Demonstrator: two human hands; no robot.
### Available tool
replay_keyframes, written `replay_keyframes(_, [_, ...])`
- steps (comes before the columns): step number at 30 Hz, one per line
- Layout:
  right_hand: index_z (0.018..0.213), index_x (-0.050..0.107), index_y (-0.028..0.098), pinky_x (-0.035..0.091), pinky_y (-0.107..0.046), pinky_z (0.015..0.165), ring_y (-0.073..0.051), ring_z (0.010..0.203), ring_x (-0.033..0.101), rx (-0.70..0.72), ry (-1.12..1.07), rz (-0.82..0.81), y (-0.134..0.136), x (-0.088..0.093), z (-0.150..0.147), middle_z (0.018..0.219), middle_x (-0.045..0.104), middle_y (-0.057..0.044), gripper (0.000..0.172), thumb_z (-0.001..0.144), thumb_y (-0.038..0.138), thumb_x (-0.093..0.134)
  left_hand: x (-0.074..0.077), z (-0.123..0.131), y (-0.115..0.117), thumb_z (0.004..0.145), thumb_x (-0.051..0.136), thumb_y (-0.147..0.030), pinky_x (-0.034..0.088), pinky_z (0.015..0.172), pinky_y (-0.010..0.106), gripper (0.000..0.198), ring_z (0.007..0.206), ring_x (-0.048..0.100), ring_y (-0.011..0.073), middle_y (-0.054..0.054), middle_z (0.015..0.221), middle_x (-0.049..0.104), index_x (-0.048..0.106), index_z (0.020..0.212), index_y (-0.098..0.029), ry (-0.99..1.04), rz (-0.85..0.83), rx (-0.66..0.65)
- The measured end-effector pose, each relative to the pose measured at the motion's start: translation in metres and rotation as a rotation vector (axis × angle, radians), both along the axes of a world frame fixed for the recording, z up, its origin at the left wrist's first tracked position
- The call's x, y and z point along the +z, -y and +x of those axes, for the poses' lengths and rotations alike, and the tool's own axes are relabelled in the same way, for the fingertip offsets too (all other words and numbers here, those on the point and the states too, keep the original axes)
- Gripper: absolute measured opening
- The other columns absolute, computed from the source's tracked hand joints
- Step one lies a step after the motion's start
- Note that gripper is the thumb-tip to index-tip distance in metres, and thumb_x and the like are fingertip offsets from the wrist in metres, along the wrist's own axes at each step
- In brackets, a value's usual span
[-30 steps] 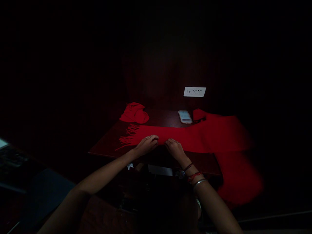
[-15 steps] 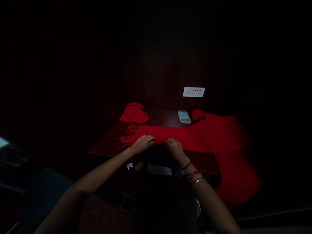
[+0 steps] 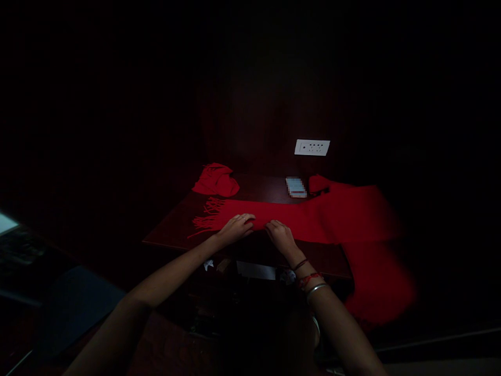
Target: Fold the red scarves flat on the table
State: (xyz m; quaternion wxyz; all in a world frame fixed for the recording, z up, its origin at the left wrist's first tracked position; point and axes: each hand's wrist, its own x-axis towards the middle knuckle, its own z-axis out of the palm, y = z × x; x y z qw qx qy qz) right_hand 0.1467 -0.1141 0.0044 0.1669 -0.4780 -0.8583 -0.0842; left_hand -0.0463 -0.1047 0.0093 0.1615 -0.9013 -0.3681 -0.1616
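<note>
A long red scarf lies flat along the dark table, its fringe to the left and its far part hanging over the right edge. My left hand, with a ring on one finger, rests on the scarf's near side, thumb and fingers apart. A short way to its right, my right hand has its fingers bent together over the scarf's near edge and grips the cloth there. Another crumpled red cloth with a fringe lies at the table's back left.
A phone with a lit, blurred screen lies at the back of the table. Above it, a white socket plate is on the dark wall. Below the tabletop are crumpled white pieces and a pale flat piece.
My left hand has slid a little to the right along the scarf's near edge, toward my right hand, and its fingers have parted. My right hand stays almost in place.
</note>
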Motion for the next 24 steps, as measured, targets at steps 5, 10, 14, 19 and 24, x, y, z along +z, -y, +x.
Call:
replay_keyframes(5, [0.087, 0.056, 0.019, 0.036, -0.021, 0.07, -0.013, 0.082, 0.051, -0.008, 0.0, -0.007, 0.0001, 0.0016, -0.0007, 0.084, 0.058, -0.005, 0.022, 0.086, 0.022, 0.034, -0.0002, 0.0003, 0.0001, 0.08, 0.046, -0.025, 0.038, 0.085, 0.031, 0.017, 0.102, 0.043, 0.0171, 0.005, 0.112, 0.047, 0.054, 0.094, -0.018, 0.026, -0.007, -0.018])
replay_keyframes(10, [0.087, 0.056, 0.019, 0.036, -0.022, 0.069, -0.013, 0.081, 0.051, -0.01, -0.007, -0.019, -0.0013, 0.0006, -0.0009, 0.084, 0.058, -0.004, 0.024, 0.086, 0.024, 0.033, 0.0021, 0.0016, 0.0016, 0.082, 0.043, -0.023, 0.038, 0.084, 0.03, 0.014, 0.1, 0.045, 0.0154, 0.004, 0.109, 0.049, 0.055, 0.088, -0.018, 0.058, -0.012, -0.039])
replay_keyframes(14, [0.088, 0.056, 0.019, 0.036, -0.021, 0.069, -0.013, 0.081, 0.051, -0.007, -0.02, -0.018, -0.0013, -0.0002, -0.0006, 0.085, 0.058, -0.004, 0.023, 0.086, 0.024, 0.033, 0.0028, 0.0021, 0.0006, 0.081, 0.044, -0.023, 0.038, 0.084, 0.03, 0.012, 0.099, 0.045, 0.0157, 0.004, 0.11, 0.048, 0.055, 0.083, -0.017, 0.035, -0.018, -0.047])
replay_keyframes(19, [0.088, 0.056, 0.019, 0.035, -0.021, 0.07, -0.013, 0.082, 0.051, -0.007, -0.028, -0.022, -0.001, 0.0004, -0.0011, 0.085, 0.059, -0.005, 0.024, 0.086, 0.023, 0.033, 0.0009, 0.0037, -0.0012, 0.081, 0.045, -0.031, 0.038, 0.082, 0.029, 0.017, 0.097, 0.046, 0.0163, 0.004, 0.106, 0.05, 0.054, 0.079, -0.017, -0.002, 0.008, -0.033])
replay_keyframes(24, [0.087, 0.056, 0.019, 0.035, -0.021, 0.069, -0.013, 0.081, 0.051, -0.021, -0.025, -0.03, -0.0005, 0.0019, -0.0016, 0.085, 0.058, -0.004, 0.023, 0.086, 0.024, 0.033, 0.0033, 0.0037, -0.0005, 0.084, 0.039, -0.028, 0.041, 0.073, 0.025, 0.019, 0.085, 0.051, 0.014, 0.005, 0.094, 0.053, 0.051, 0.092, -0.015, -0.121, 0.029, 0.061])
